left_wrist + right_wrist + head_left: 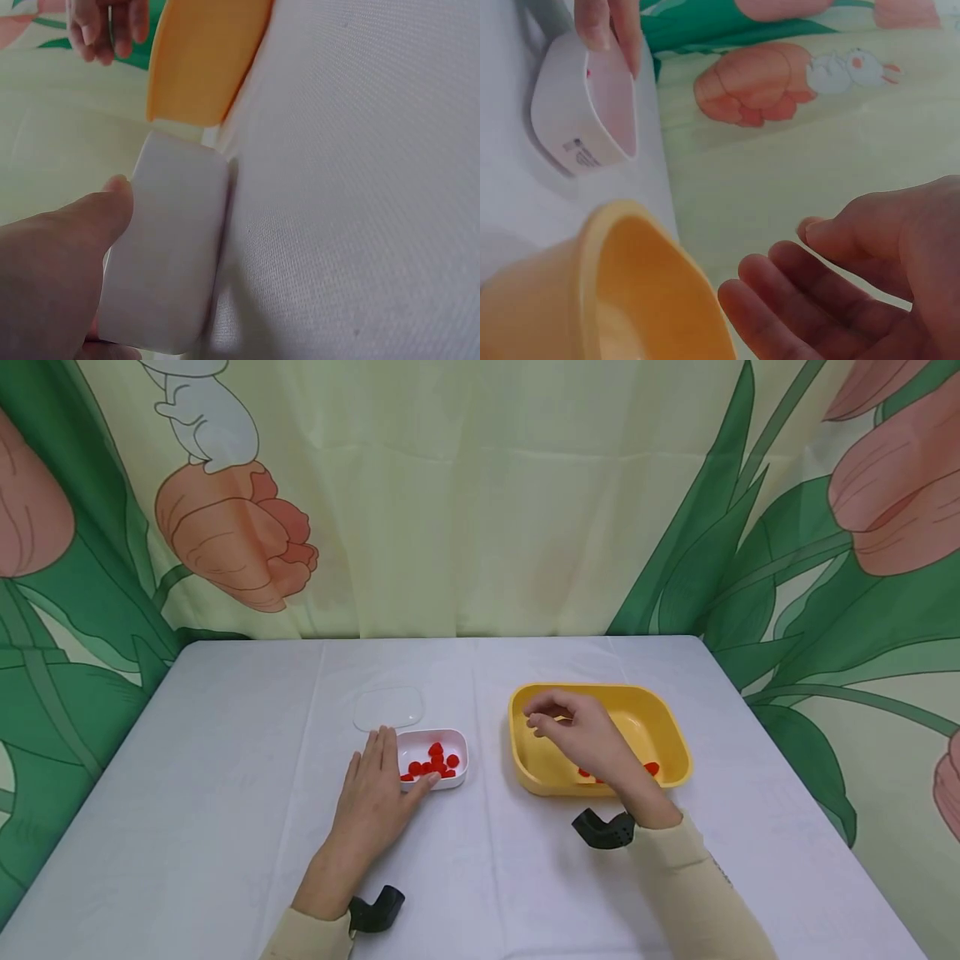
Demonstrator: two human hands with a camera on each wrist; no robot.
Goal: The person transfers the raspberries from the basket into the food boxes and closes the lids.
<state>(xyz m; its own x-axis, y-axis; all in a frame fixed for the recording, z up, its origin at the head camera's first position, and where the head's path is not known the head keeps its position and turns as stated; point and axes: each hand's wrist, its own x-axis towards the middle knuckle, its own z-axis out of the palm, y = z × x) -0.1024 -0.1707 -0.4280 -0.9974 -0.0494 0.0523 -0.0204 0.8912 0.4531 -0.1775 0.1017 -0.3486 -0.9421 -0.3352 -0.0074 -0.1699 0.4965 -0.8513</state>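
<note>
A small white box [452, 737] stands on the table with several small red pieces [438, 762] inside, some of them round. My left hand [369, 812] rests against its left end, fingers straight, with the thumb [112, 206] across the near rim. To the right is a yellow tub [645, 718] holding a few red pieces [652, 768], partly hidden by my right arm. Over the tub hovers my right hand [585, 739], its fingers loosely bent; in the right wrist view nothing shows between thumb and fingers.
Behind the white box lies a clear flat lid [390, 707]. White cloth [225, 793] covers the table. A printed curtain [465, 510] with tulips and a rabbit hangs beyond the far edge. Each wrist wears a black camera mount [377, 910].
</note>
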